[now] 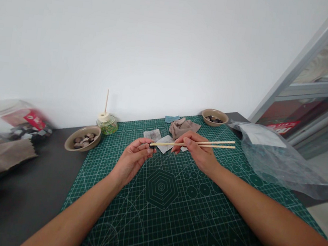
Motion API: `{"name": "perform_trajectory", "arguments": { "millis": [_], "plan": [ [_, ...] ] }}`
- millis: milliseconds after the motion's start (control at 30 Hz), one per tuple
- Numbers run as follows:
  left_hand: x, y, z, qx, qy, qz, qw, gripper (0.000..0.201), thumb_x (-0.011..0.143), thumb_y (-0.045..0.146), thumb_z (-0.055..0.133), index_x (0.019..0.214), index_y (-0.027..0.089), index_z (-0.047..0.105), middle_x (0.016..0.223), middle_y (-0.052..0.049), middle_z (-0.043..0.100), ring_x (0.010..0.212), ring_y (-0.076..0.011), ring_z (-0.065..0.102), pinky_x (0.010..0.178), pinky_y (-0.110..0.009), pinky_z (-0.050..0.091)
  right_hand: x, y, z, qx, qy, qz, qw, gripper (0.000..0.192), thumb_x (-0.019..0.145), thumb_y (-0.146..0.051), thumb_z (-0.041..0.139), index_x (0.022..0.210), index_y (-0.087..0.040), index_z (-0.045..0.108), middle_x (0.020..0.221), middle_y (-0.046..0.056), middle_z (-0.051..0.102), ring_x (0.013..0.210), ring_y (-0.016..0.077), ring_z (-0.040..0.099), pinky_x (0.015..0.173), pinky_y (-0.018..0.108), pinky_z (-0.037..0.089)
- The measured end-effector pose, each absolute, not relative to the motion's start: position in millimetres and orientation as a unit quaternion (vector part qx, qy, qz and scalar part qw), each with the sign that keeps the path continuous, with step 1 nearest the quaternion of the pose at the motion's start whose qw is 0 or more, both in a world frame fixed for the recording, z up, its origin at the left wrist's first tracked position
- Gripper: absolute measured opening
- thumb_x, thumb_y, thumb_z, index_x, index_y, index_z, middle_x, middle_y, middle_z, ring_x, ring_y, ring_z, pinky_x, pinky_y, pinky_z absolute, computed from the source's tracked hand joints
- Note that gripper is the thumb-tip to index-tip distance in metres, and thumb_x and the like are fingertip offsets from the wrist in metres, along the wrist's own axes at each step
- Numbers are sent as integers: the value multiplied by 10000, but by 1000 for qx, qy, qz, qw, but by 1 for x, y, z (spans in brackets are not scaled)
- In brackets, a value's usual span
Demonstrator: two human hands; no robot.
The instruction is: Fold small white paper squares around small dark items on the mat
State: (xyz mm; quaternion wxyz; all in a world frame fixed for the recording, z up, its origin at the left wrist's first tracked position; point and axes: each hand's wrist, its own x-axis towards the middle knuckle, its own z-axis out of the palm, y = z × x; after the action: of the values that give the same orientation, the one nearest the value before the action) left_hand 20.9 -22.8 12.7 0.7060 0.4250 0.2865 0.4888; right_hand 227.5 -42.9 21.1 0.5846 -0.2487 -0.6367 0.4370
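Head view: pinching small dark piece [152, 146] in closed fingers of left hand [132, 158] above green cutting mat [157, 226], gripping wooden chopsticks [164, 144] in curled fingers of right hand [198, 152], presumably steadying it at their tips.

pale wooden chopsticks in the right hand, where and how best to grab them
Probably pinch both pale wooden chopsticks near their free back ends, from the right: those jut out bare, slightly apart, while the right hand holds the middle and the front tips reach the left hand.
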Motion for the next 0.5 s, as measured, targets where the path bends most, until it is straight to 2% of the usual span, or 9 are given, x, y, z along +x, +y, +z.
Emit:
{"name": "perform_trajectory", "arguments": {
  "millis": [200,500],
  "plan": [
    [20,-23,13,425,280,482,714,265,617,134,792,866,159,705,774,-16,682,754,-126,631,685,-195,480,228,-43,22,-251,-646,429,580,216,927,-332,509,895,-176,654,751,30,681,691,148,637,637,281,531],
    [20,-21,11,431,286,481,708,254,658,223,798,885,164,698,793,-19,690,782,-125,634,708,-192,485,227,-45,23,-261,-656,420,570,222,925,-348,505,884,-189,655,748,20,686,688,143,636,643,277,522]
  ]
}}
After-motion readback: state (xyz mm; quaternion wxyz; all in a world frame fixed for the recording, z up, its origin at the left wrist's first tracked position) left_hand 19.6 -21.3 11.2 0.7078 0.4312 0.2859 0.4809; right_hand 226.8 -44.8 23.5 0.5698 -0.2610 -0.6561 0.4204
